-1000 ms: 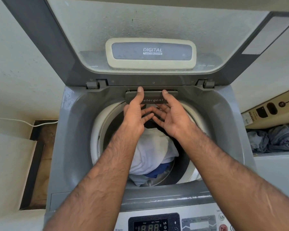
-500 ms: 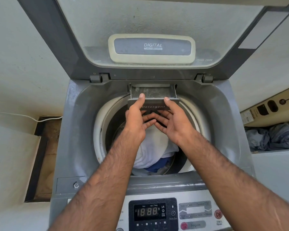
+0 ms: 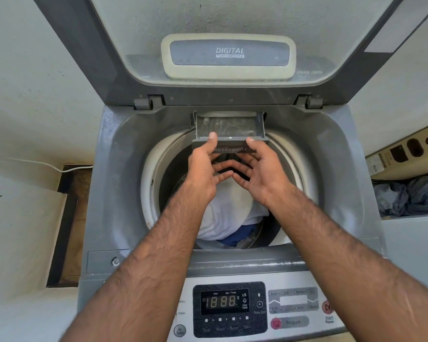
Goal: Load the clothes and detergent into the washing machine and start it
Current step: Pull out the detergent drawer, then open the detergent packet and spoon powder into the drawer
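Observation:
The grey top-loading washing machine (image 3: pixel 114 188) stands with its lid (image 3: pixel 229 58) raised. White and blue clothes (image 3: pixel 229 213) lie in the drum. At the back rim the dark detergent drawer (image 3: pixel 230 128) is pulled out and looks dusty inside. My left hand (image 3: pixel 204 169) grips the drawer's front at its left, thumb on top. My right hand (image 3: pixel 261 169) grips it at the right, fingers under the front panel. No detergent container is in view.
The control panel (image 3: pixel 230 308) with a lit display and the red start button (image 3: pixel 328 307) lies at the near edge. A cardboard box (image 3: pixel 405 149) and grey clothes (image 3: pixel 410 196) sit to the right. A white cable (image 3: pixel 42 164) runs along the left wall.
Both hands have pulled the detergent drawer out from shut to well open. The view has tilted down, so the control panel shows.

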